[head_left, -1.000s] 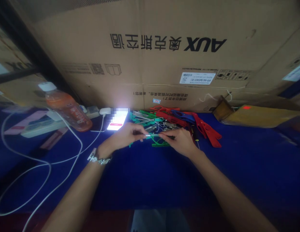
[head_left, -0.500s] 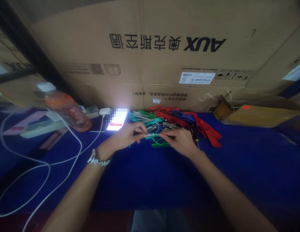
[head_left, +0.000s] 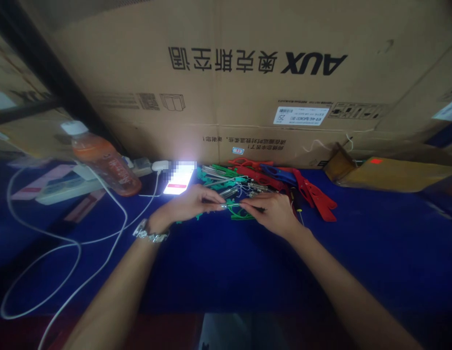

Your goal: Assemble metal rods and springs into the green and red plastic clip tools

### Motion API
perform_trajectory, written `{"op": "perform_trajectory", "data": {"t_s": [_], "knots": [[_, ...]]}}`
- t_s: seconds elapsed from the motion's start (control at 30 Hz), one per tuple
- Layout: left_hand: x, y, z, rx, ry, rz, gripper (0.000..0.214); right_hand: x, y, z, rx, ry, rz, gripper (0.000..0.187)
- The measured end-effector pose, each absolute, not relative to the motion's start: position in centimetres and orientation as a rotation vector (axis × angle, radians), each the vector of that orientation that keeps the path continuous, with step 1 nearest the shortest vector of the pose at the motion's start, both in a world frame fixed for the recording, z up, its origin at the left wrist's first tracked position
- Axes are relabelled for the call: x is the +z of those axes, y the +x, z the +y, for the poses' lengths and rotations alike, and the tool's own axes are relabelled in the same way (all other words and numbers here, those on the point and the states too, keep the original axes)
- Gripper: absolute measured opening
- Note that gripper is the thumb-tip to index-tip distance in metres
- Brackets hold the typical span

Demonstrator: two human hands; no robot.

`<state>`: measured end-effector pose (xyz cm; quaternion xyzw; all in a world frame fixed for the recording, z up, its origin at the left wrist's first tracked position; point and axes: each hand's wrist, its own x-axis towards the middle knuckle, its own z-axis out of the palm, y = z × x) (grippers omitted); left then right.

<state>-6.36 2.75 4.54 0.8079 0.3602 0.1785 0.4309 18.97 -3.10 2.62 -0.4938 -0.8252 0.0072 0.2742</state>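
Observation:
Over the pile on the blue table, my left hand (head_left: 191, 203) pinches one end of a thin, shiny piece (head_left: 232, 204). Fingertips of my right hand (head_left: 275, 210) close on its other end; its exact kind is too small to make out. Just behind the hands lie metal rods (head_left: 220, 173) with green plastic parts (head_left: 215, 184), partly tangled in white thread (head_left: 242, 187). A green piece (head_left: 242, 217) lies under the held item. Red plastic pieces (head_left: 317, 199) and a blue one (head_left: 277, 173) are heaped beyond my right hand.
A lit phone (head_left: 179, 181) lies left of the pile, near a white charger (head_left: 160, 166) and looping cable (head_left: 78, 253). A drink bottle (head_left: 107, 163) leans on a power strip (head_left: 60, 189). Yellowish cardboard (head_left: 382, 176) sits right. A large carton (head_left: 226, 107) stands behind.
My left fingers have drawn together more tightly around their end of the thin piece. Both hands stay close together at the same spot; the view shifts slightly.

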Motion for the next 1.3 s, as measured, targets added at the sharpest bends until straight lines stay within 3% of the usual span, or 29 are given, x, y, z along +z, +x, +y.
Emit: {"op": "perform_trajectory", "data": {"t_s": [0.8, 1.03, 1.3], "knots": [[4.1, -6.3, 3.0, 0.384, 1.937, 0.842, 0.027, 2.5, 18.7, -3.1, 0.156, -1.308, -2.179, 0.025], [3.6, -6.3, 3.2, 0.449, 1.981, 0.821, 0.021, 2.9, 18.6, -3.0, 0.247, -1.557, -2.127, 0.049], [3.7, -6.4, 3.2, 0.443, 2.053, 0.843, 0.021, 2.8, 19.2, -2.5, 0.549, -1.39, -2.15, 0.024]]}}
